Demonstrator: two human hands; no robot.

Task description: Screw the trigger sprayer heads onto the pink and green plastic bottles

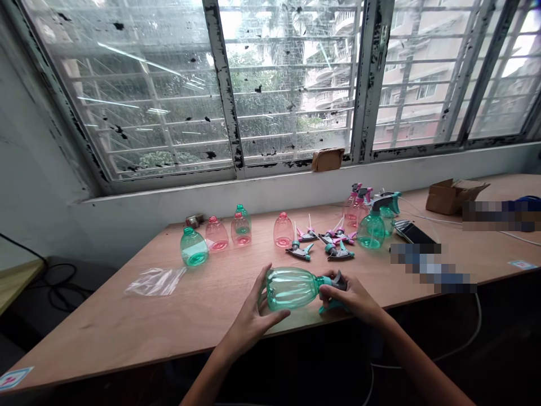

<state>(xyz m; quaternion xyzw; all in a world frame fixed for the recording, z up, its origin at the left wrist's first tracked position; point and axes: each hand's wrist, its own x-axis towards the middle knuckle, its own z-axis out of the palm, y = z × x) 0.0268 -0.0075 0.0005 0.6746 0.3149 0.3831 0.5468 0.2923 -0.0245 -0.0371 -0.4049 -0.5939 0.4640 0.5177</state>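
Note:
A teal see-through spray bottle [291, 287] lies on its side near the front edge of the wooden table [169, 327]. My left hand [256, 316] wraps round the bottle's base, thumb above and fingers below. My right hand [350, 296] is closed on the grey and teal trigger sprayer head [336, 282] at the bottle's neck. Both forearms reach in from the bottom of the view.
Further back stand empty teal [193, 247] and pink bottles [217, 234], loose trigger heads [301, 251], and assembled spray bottles [372, 225]. A clear plastic bag [154, 281] lies at the left. A cardboard box [452, 194] and cables sit at the right, under the window.

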